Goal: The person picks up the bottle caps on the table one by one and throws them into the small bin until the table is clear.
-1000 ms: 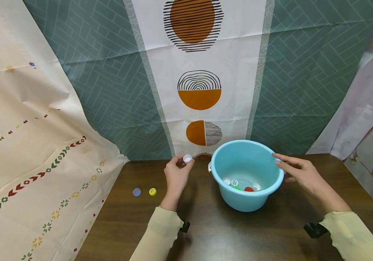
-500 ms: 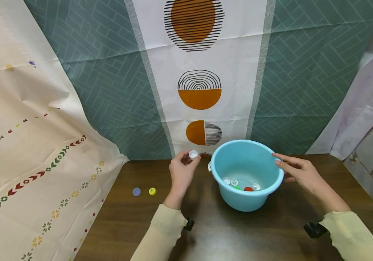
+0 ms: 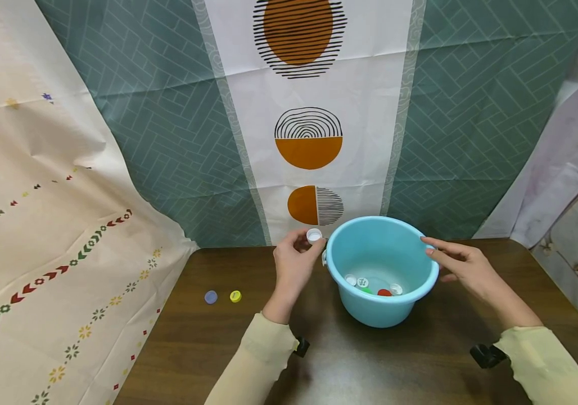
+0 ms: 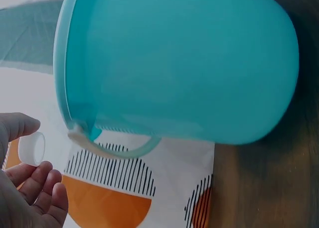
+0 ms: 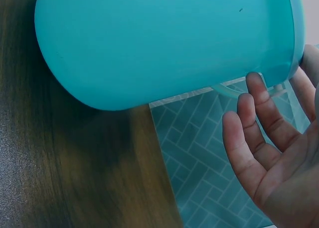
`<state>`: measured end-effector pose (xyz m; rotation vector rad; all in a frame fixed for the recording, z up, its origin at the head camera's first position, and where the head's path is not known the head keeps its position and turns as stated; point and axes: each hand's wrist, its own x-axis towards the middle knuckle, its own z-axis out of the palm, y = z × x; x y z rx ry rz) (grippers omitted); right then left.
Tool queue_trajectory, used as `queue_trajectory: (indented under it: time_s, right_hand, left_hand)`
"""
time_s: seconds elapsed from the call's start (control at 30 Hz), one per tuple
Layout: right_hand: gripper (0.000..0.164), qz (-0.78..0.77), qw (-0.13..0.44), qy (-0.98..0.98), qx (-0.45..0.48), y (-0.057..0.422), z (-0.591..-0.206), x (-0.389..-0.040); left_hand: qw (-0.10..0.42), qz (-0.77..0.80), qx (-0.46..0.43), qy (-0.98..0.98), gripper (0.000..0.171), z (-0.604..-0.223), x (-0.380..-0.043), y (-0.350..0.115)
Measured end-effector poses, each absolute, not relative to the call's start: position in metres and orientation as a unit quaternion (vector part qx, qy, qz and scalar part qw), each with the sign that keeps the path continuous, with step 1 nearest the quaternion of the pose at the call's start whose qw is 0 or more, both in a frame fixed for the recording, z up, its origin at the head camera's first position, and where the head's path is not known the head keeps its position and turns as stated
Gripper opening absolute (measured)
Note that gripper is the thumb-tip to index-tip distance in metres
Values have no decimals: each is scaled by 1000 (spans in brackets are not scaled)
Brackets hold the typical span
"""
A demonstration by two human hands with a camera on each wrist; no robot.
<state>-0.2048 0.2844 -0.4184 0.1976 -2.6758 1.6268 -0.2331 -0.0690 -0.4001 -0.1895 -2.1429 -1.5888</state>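
Note:
My left hand (image 3: 294,261) pinches a white bottle cap (image 3: 314,235) between thumb and fingers, its hollow side facing up in the head view. It is just left of the light blue bucket (image 3: 382,312), level with the rim. In the left wrist view the cap (image 4: 32,149) is held apart from the bucket's wall. My right hand (image 3: 466,269) holds the bucket's right rim, thumb and index finger over the edge, other fingers outside against the wall (image 5: 149,49). Several caps lie on the bucket's floor: white ones, a green one (image 3: 366,291) and a red one (image 3: 384,292).
A purple cap (image 3: 211,297) and a yellow cap (image 3: 235,296) lie on the dark wooden table (image 3: 193,349) at the left. The bucket's pale handle (image 4: 119,152) hangs on its outside. Patterned cloth (image 3: 167,112) hangs right behind the table.
My left hand has moved right and slightly up with the white bottle cap, closer to the bucket's left rim. The right hand and the bucket have stayed in place.

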Motion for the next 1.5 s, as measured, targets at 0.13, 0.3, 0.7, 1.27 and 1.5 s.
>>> queue_trajectory:
  time_s: [0.13,0.3,0.7,1.27,1.5]
  right_hand:
    - [56,519,3,-852,62,284,-418,-205]
    - [57,521,1,-851,61,283,-419,-204]
    - [56,524,-1,-849,63,282,-418,-203]
    - [56,519,5,-852,63,282,-417,-201]
    - [55,521,9,-852,62,281,-418,-201]
  left_hand:
    - [227,-586,-82,-774,24,-398,-231,-63]
    - [224,-589,-94,-771,27,-396,-231,-56]
    - [212,-585,-130,-772,28,-389,-228,-41]
    - [159,-551,-170,-801,26,-376,-219,-15]
    - [124,-553,-198,-800,24,-376,-218,-6]
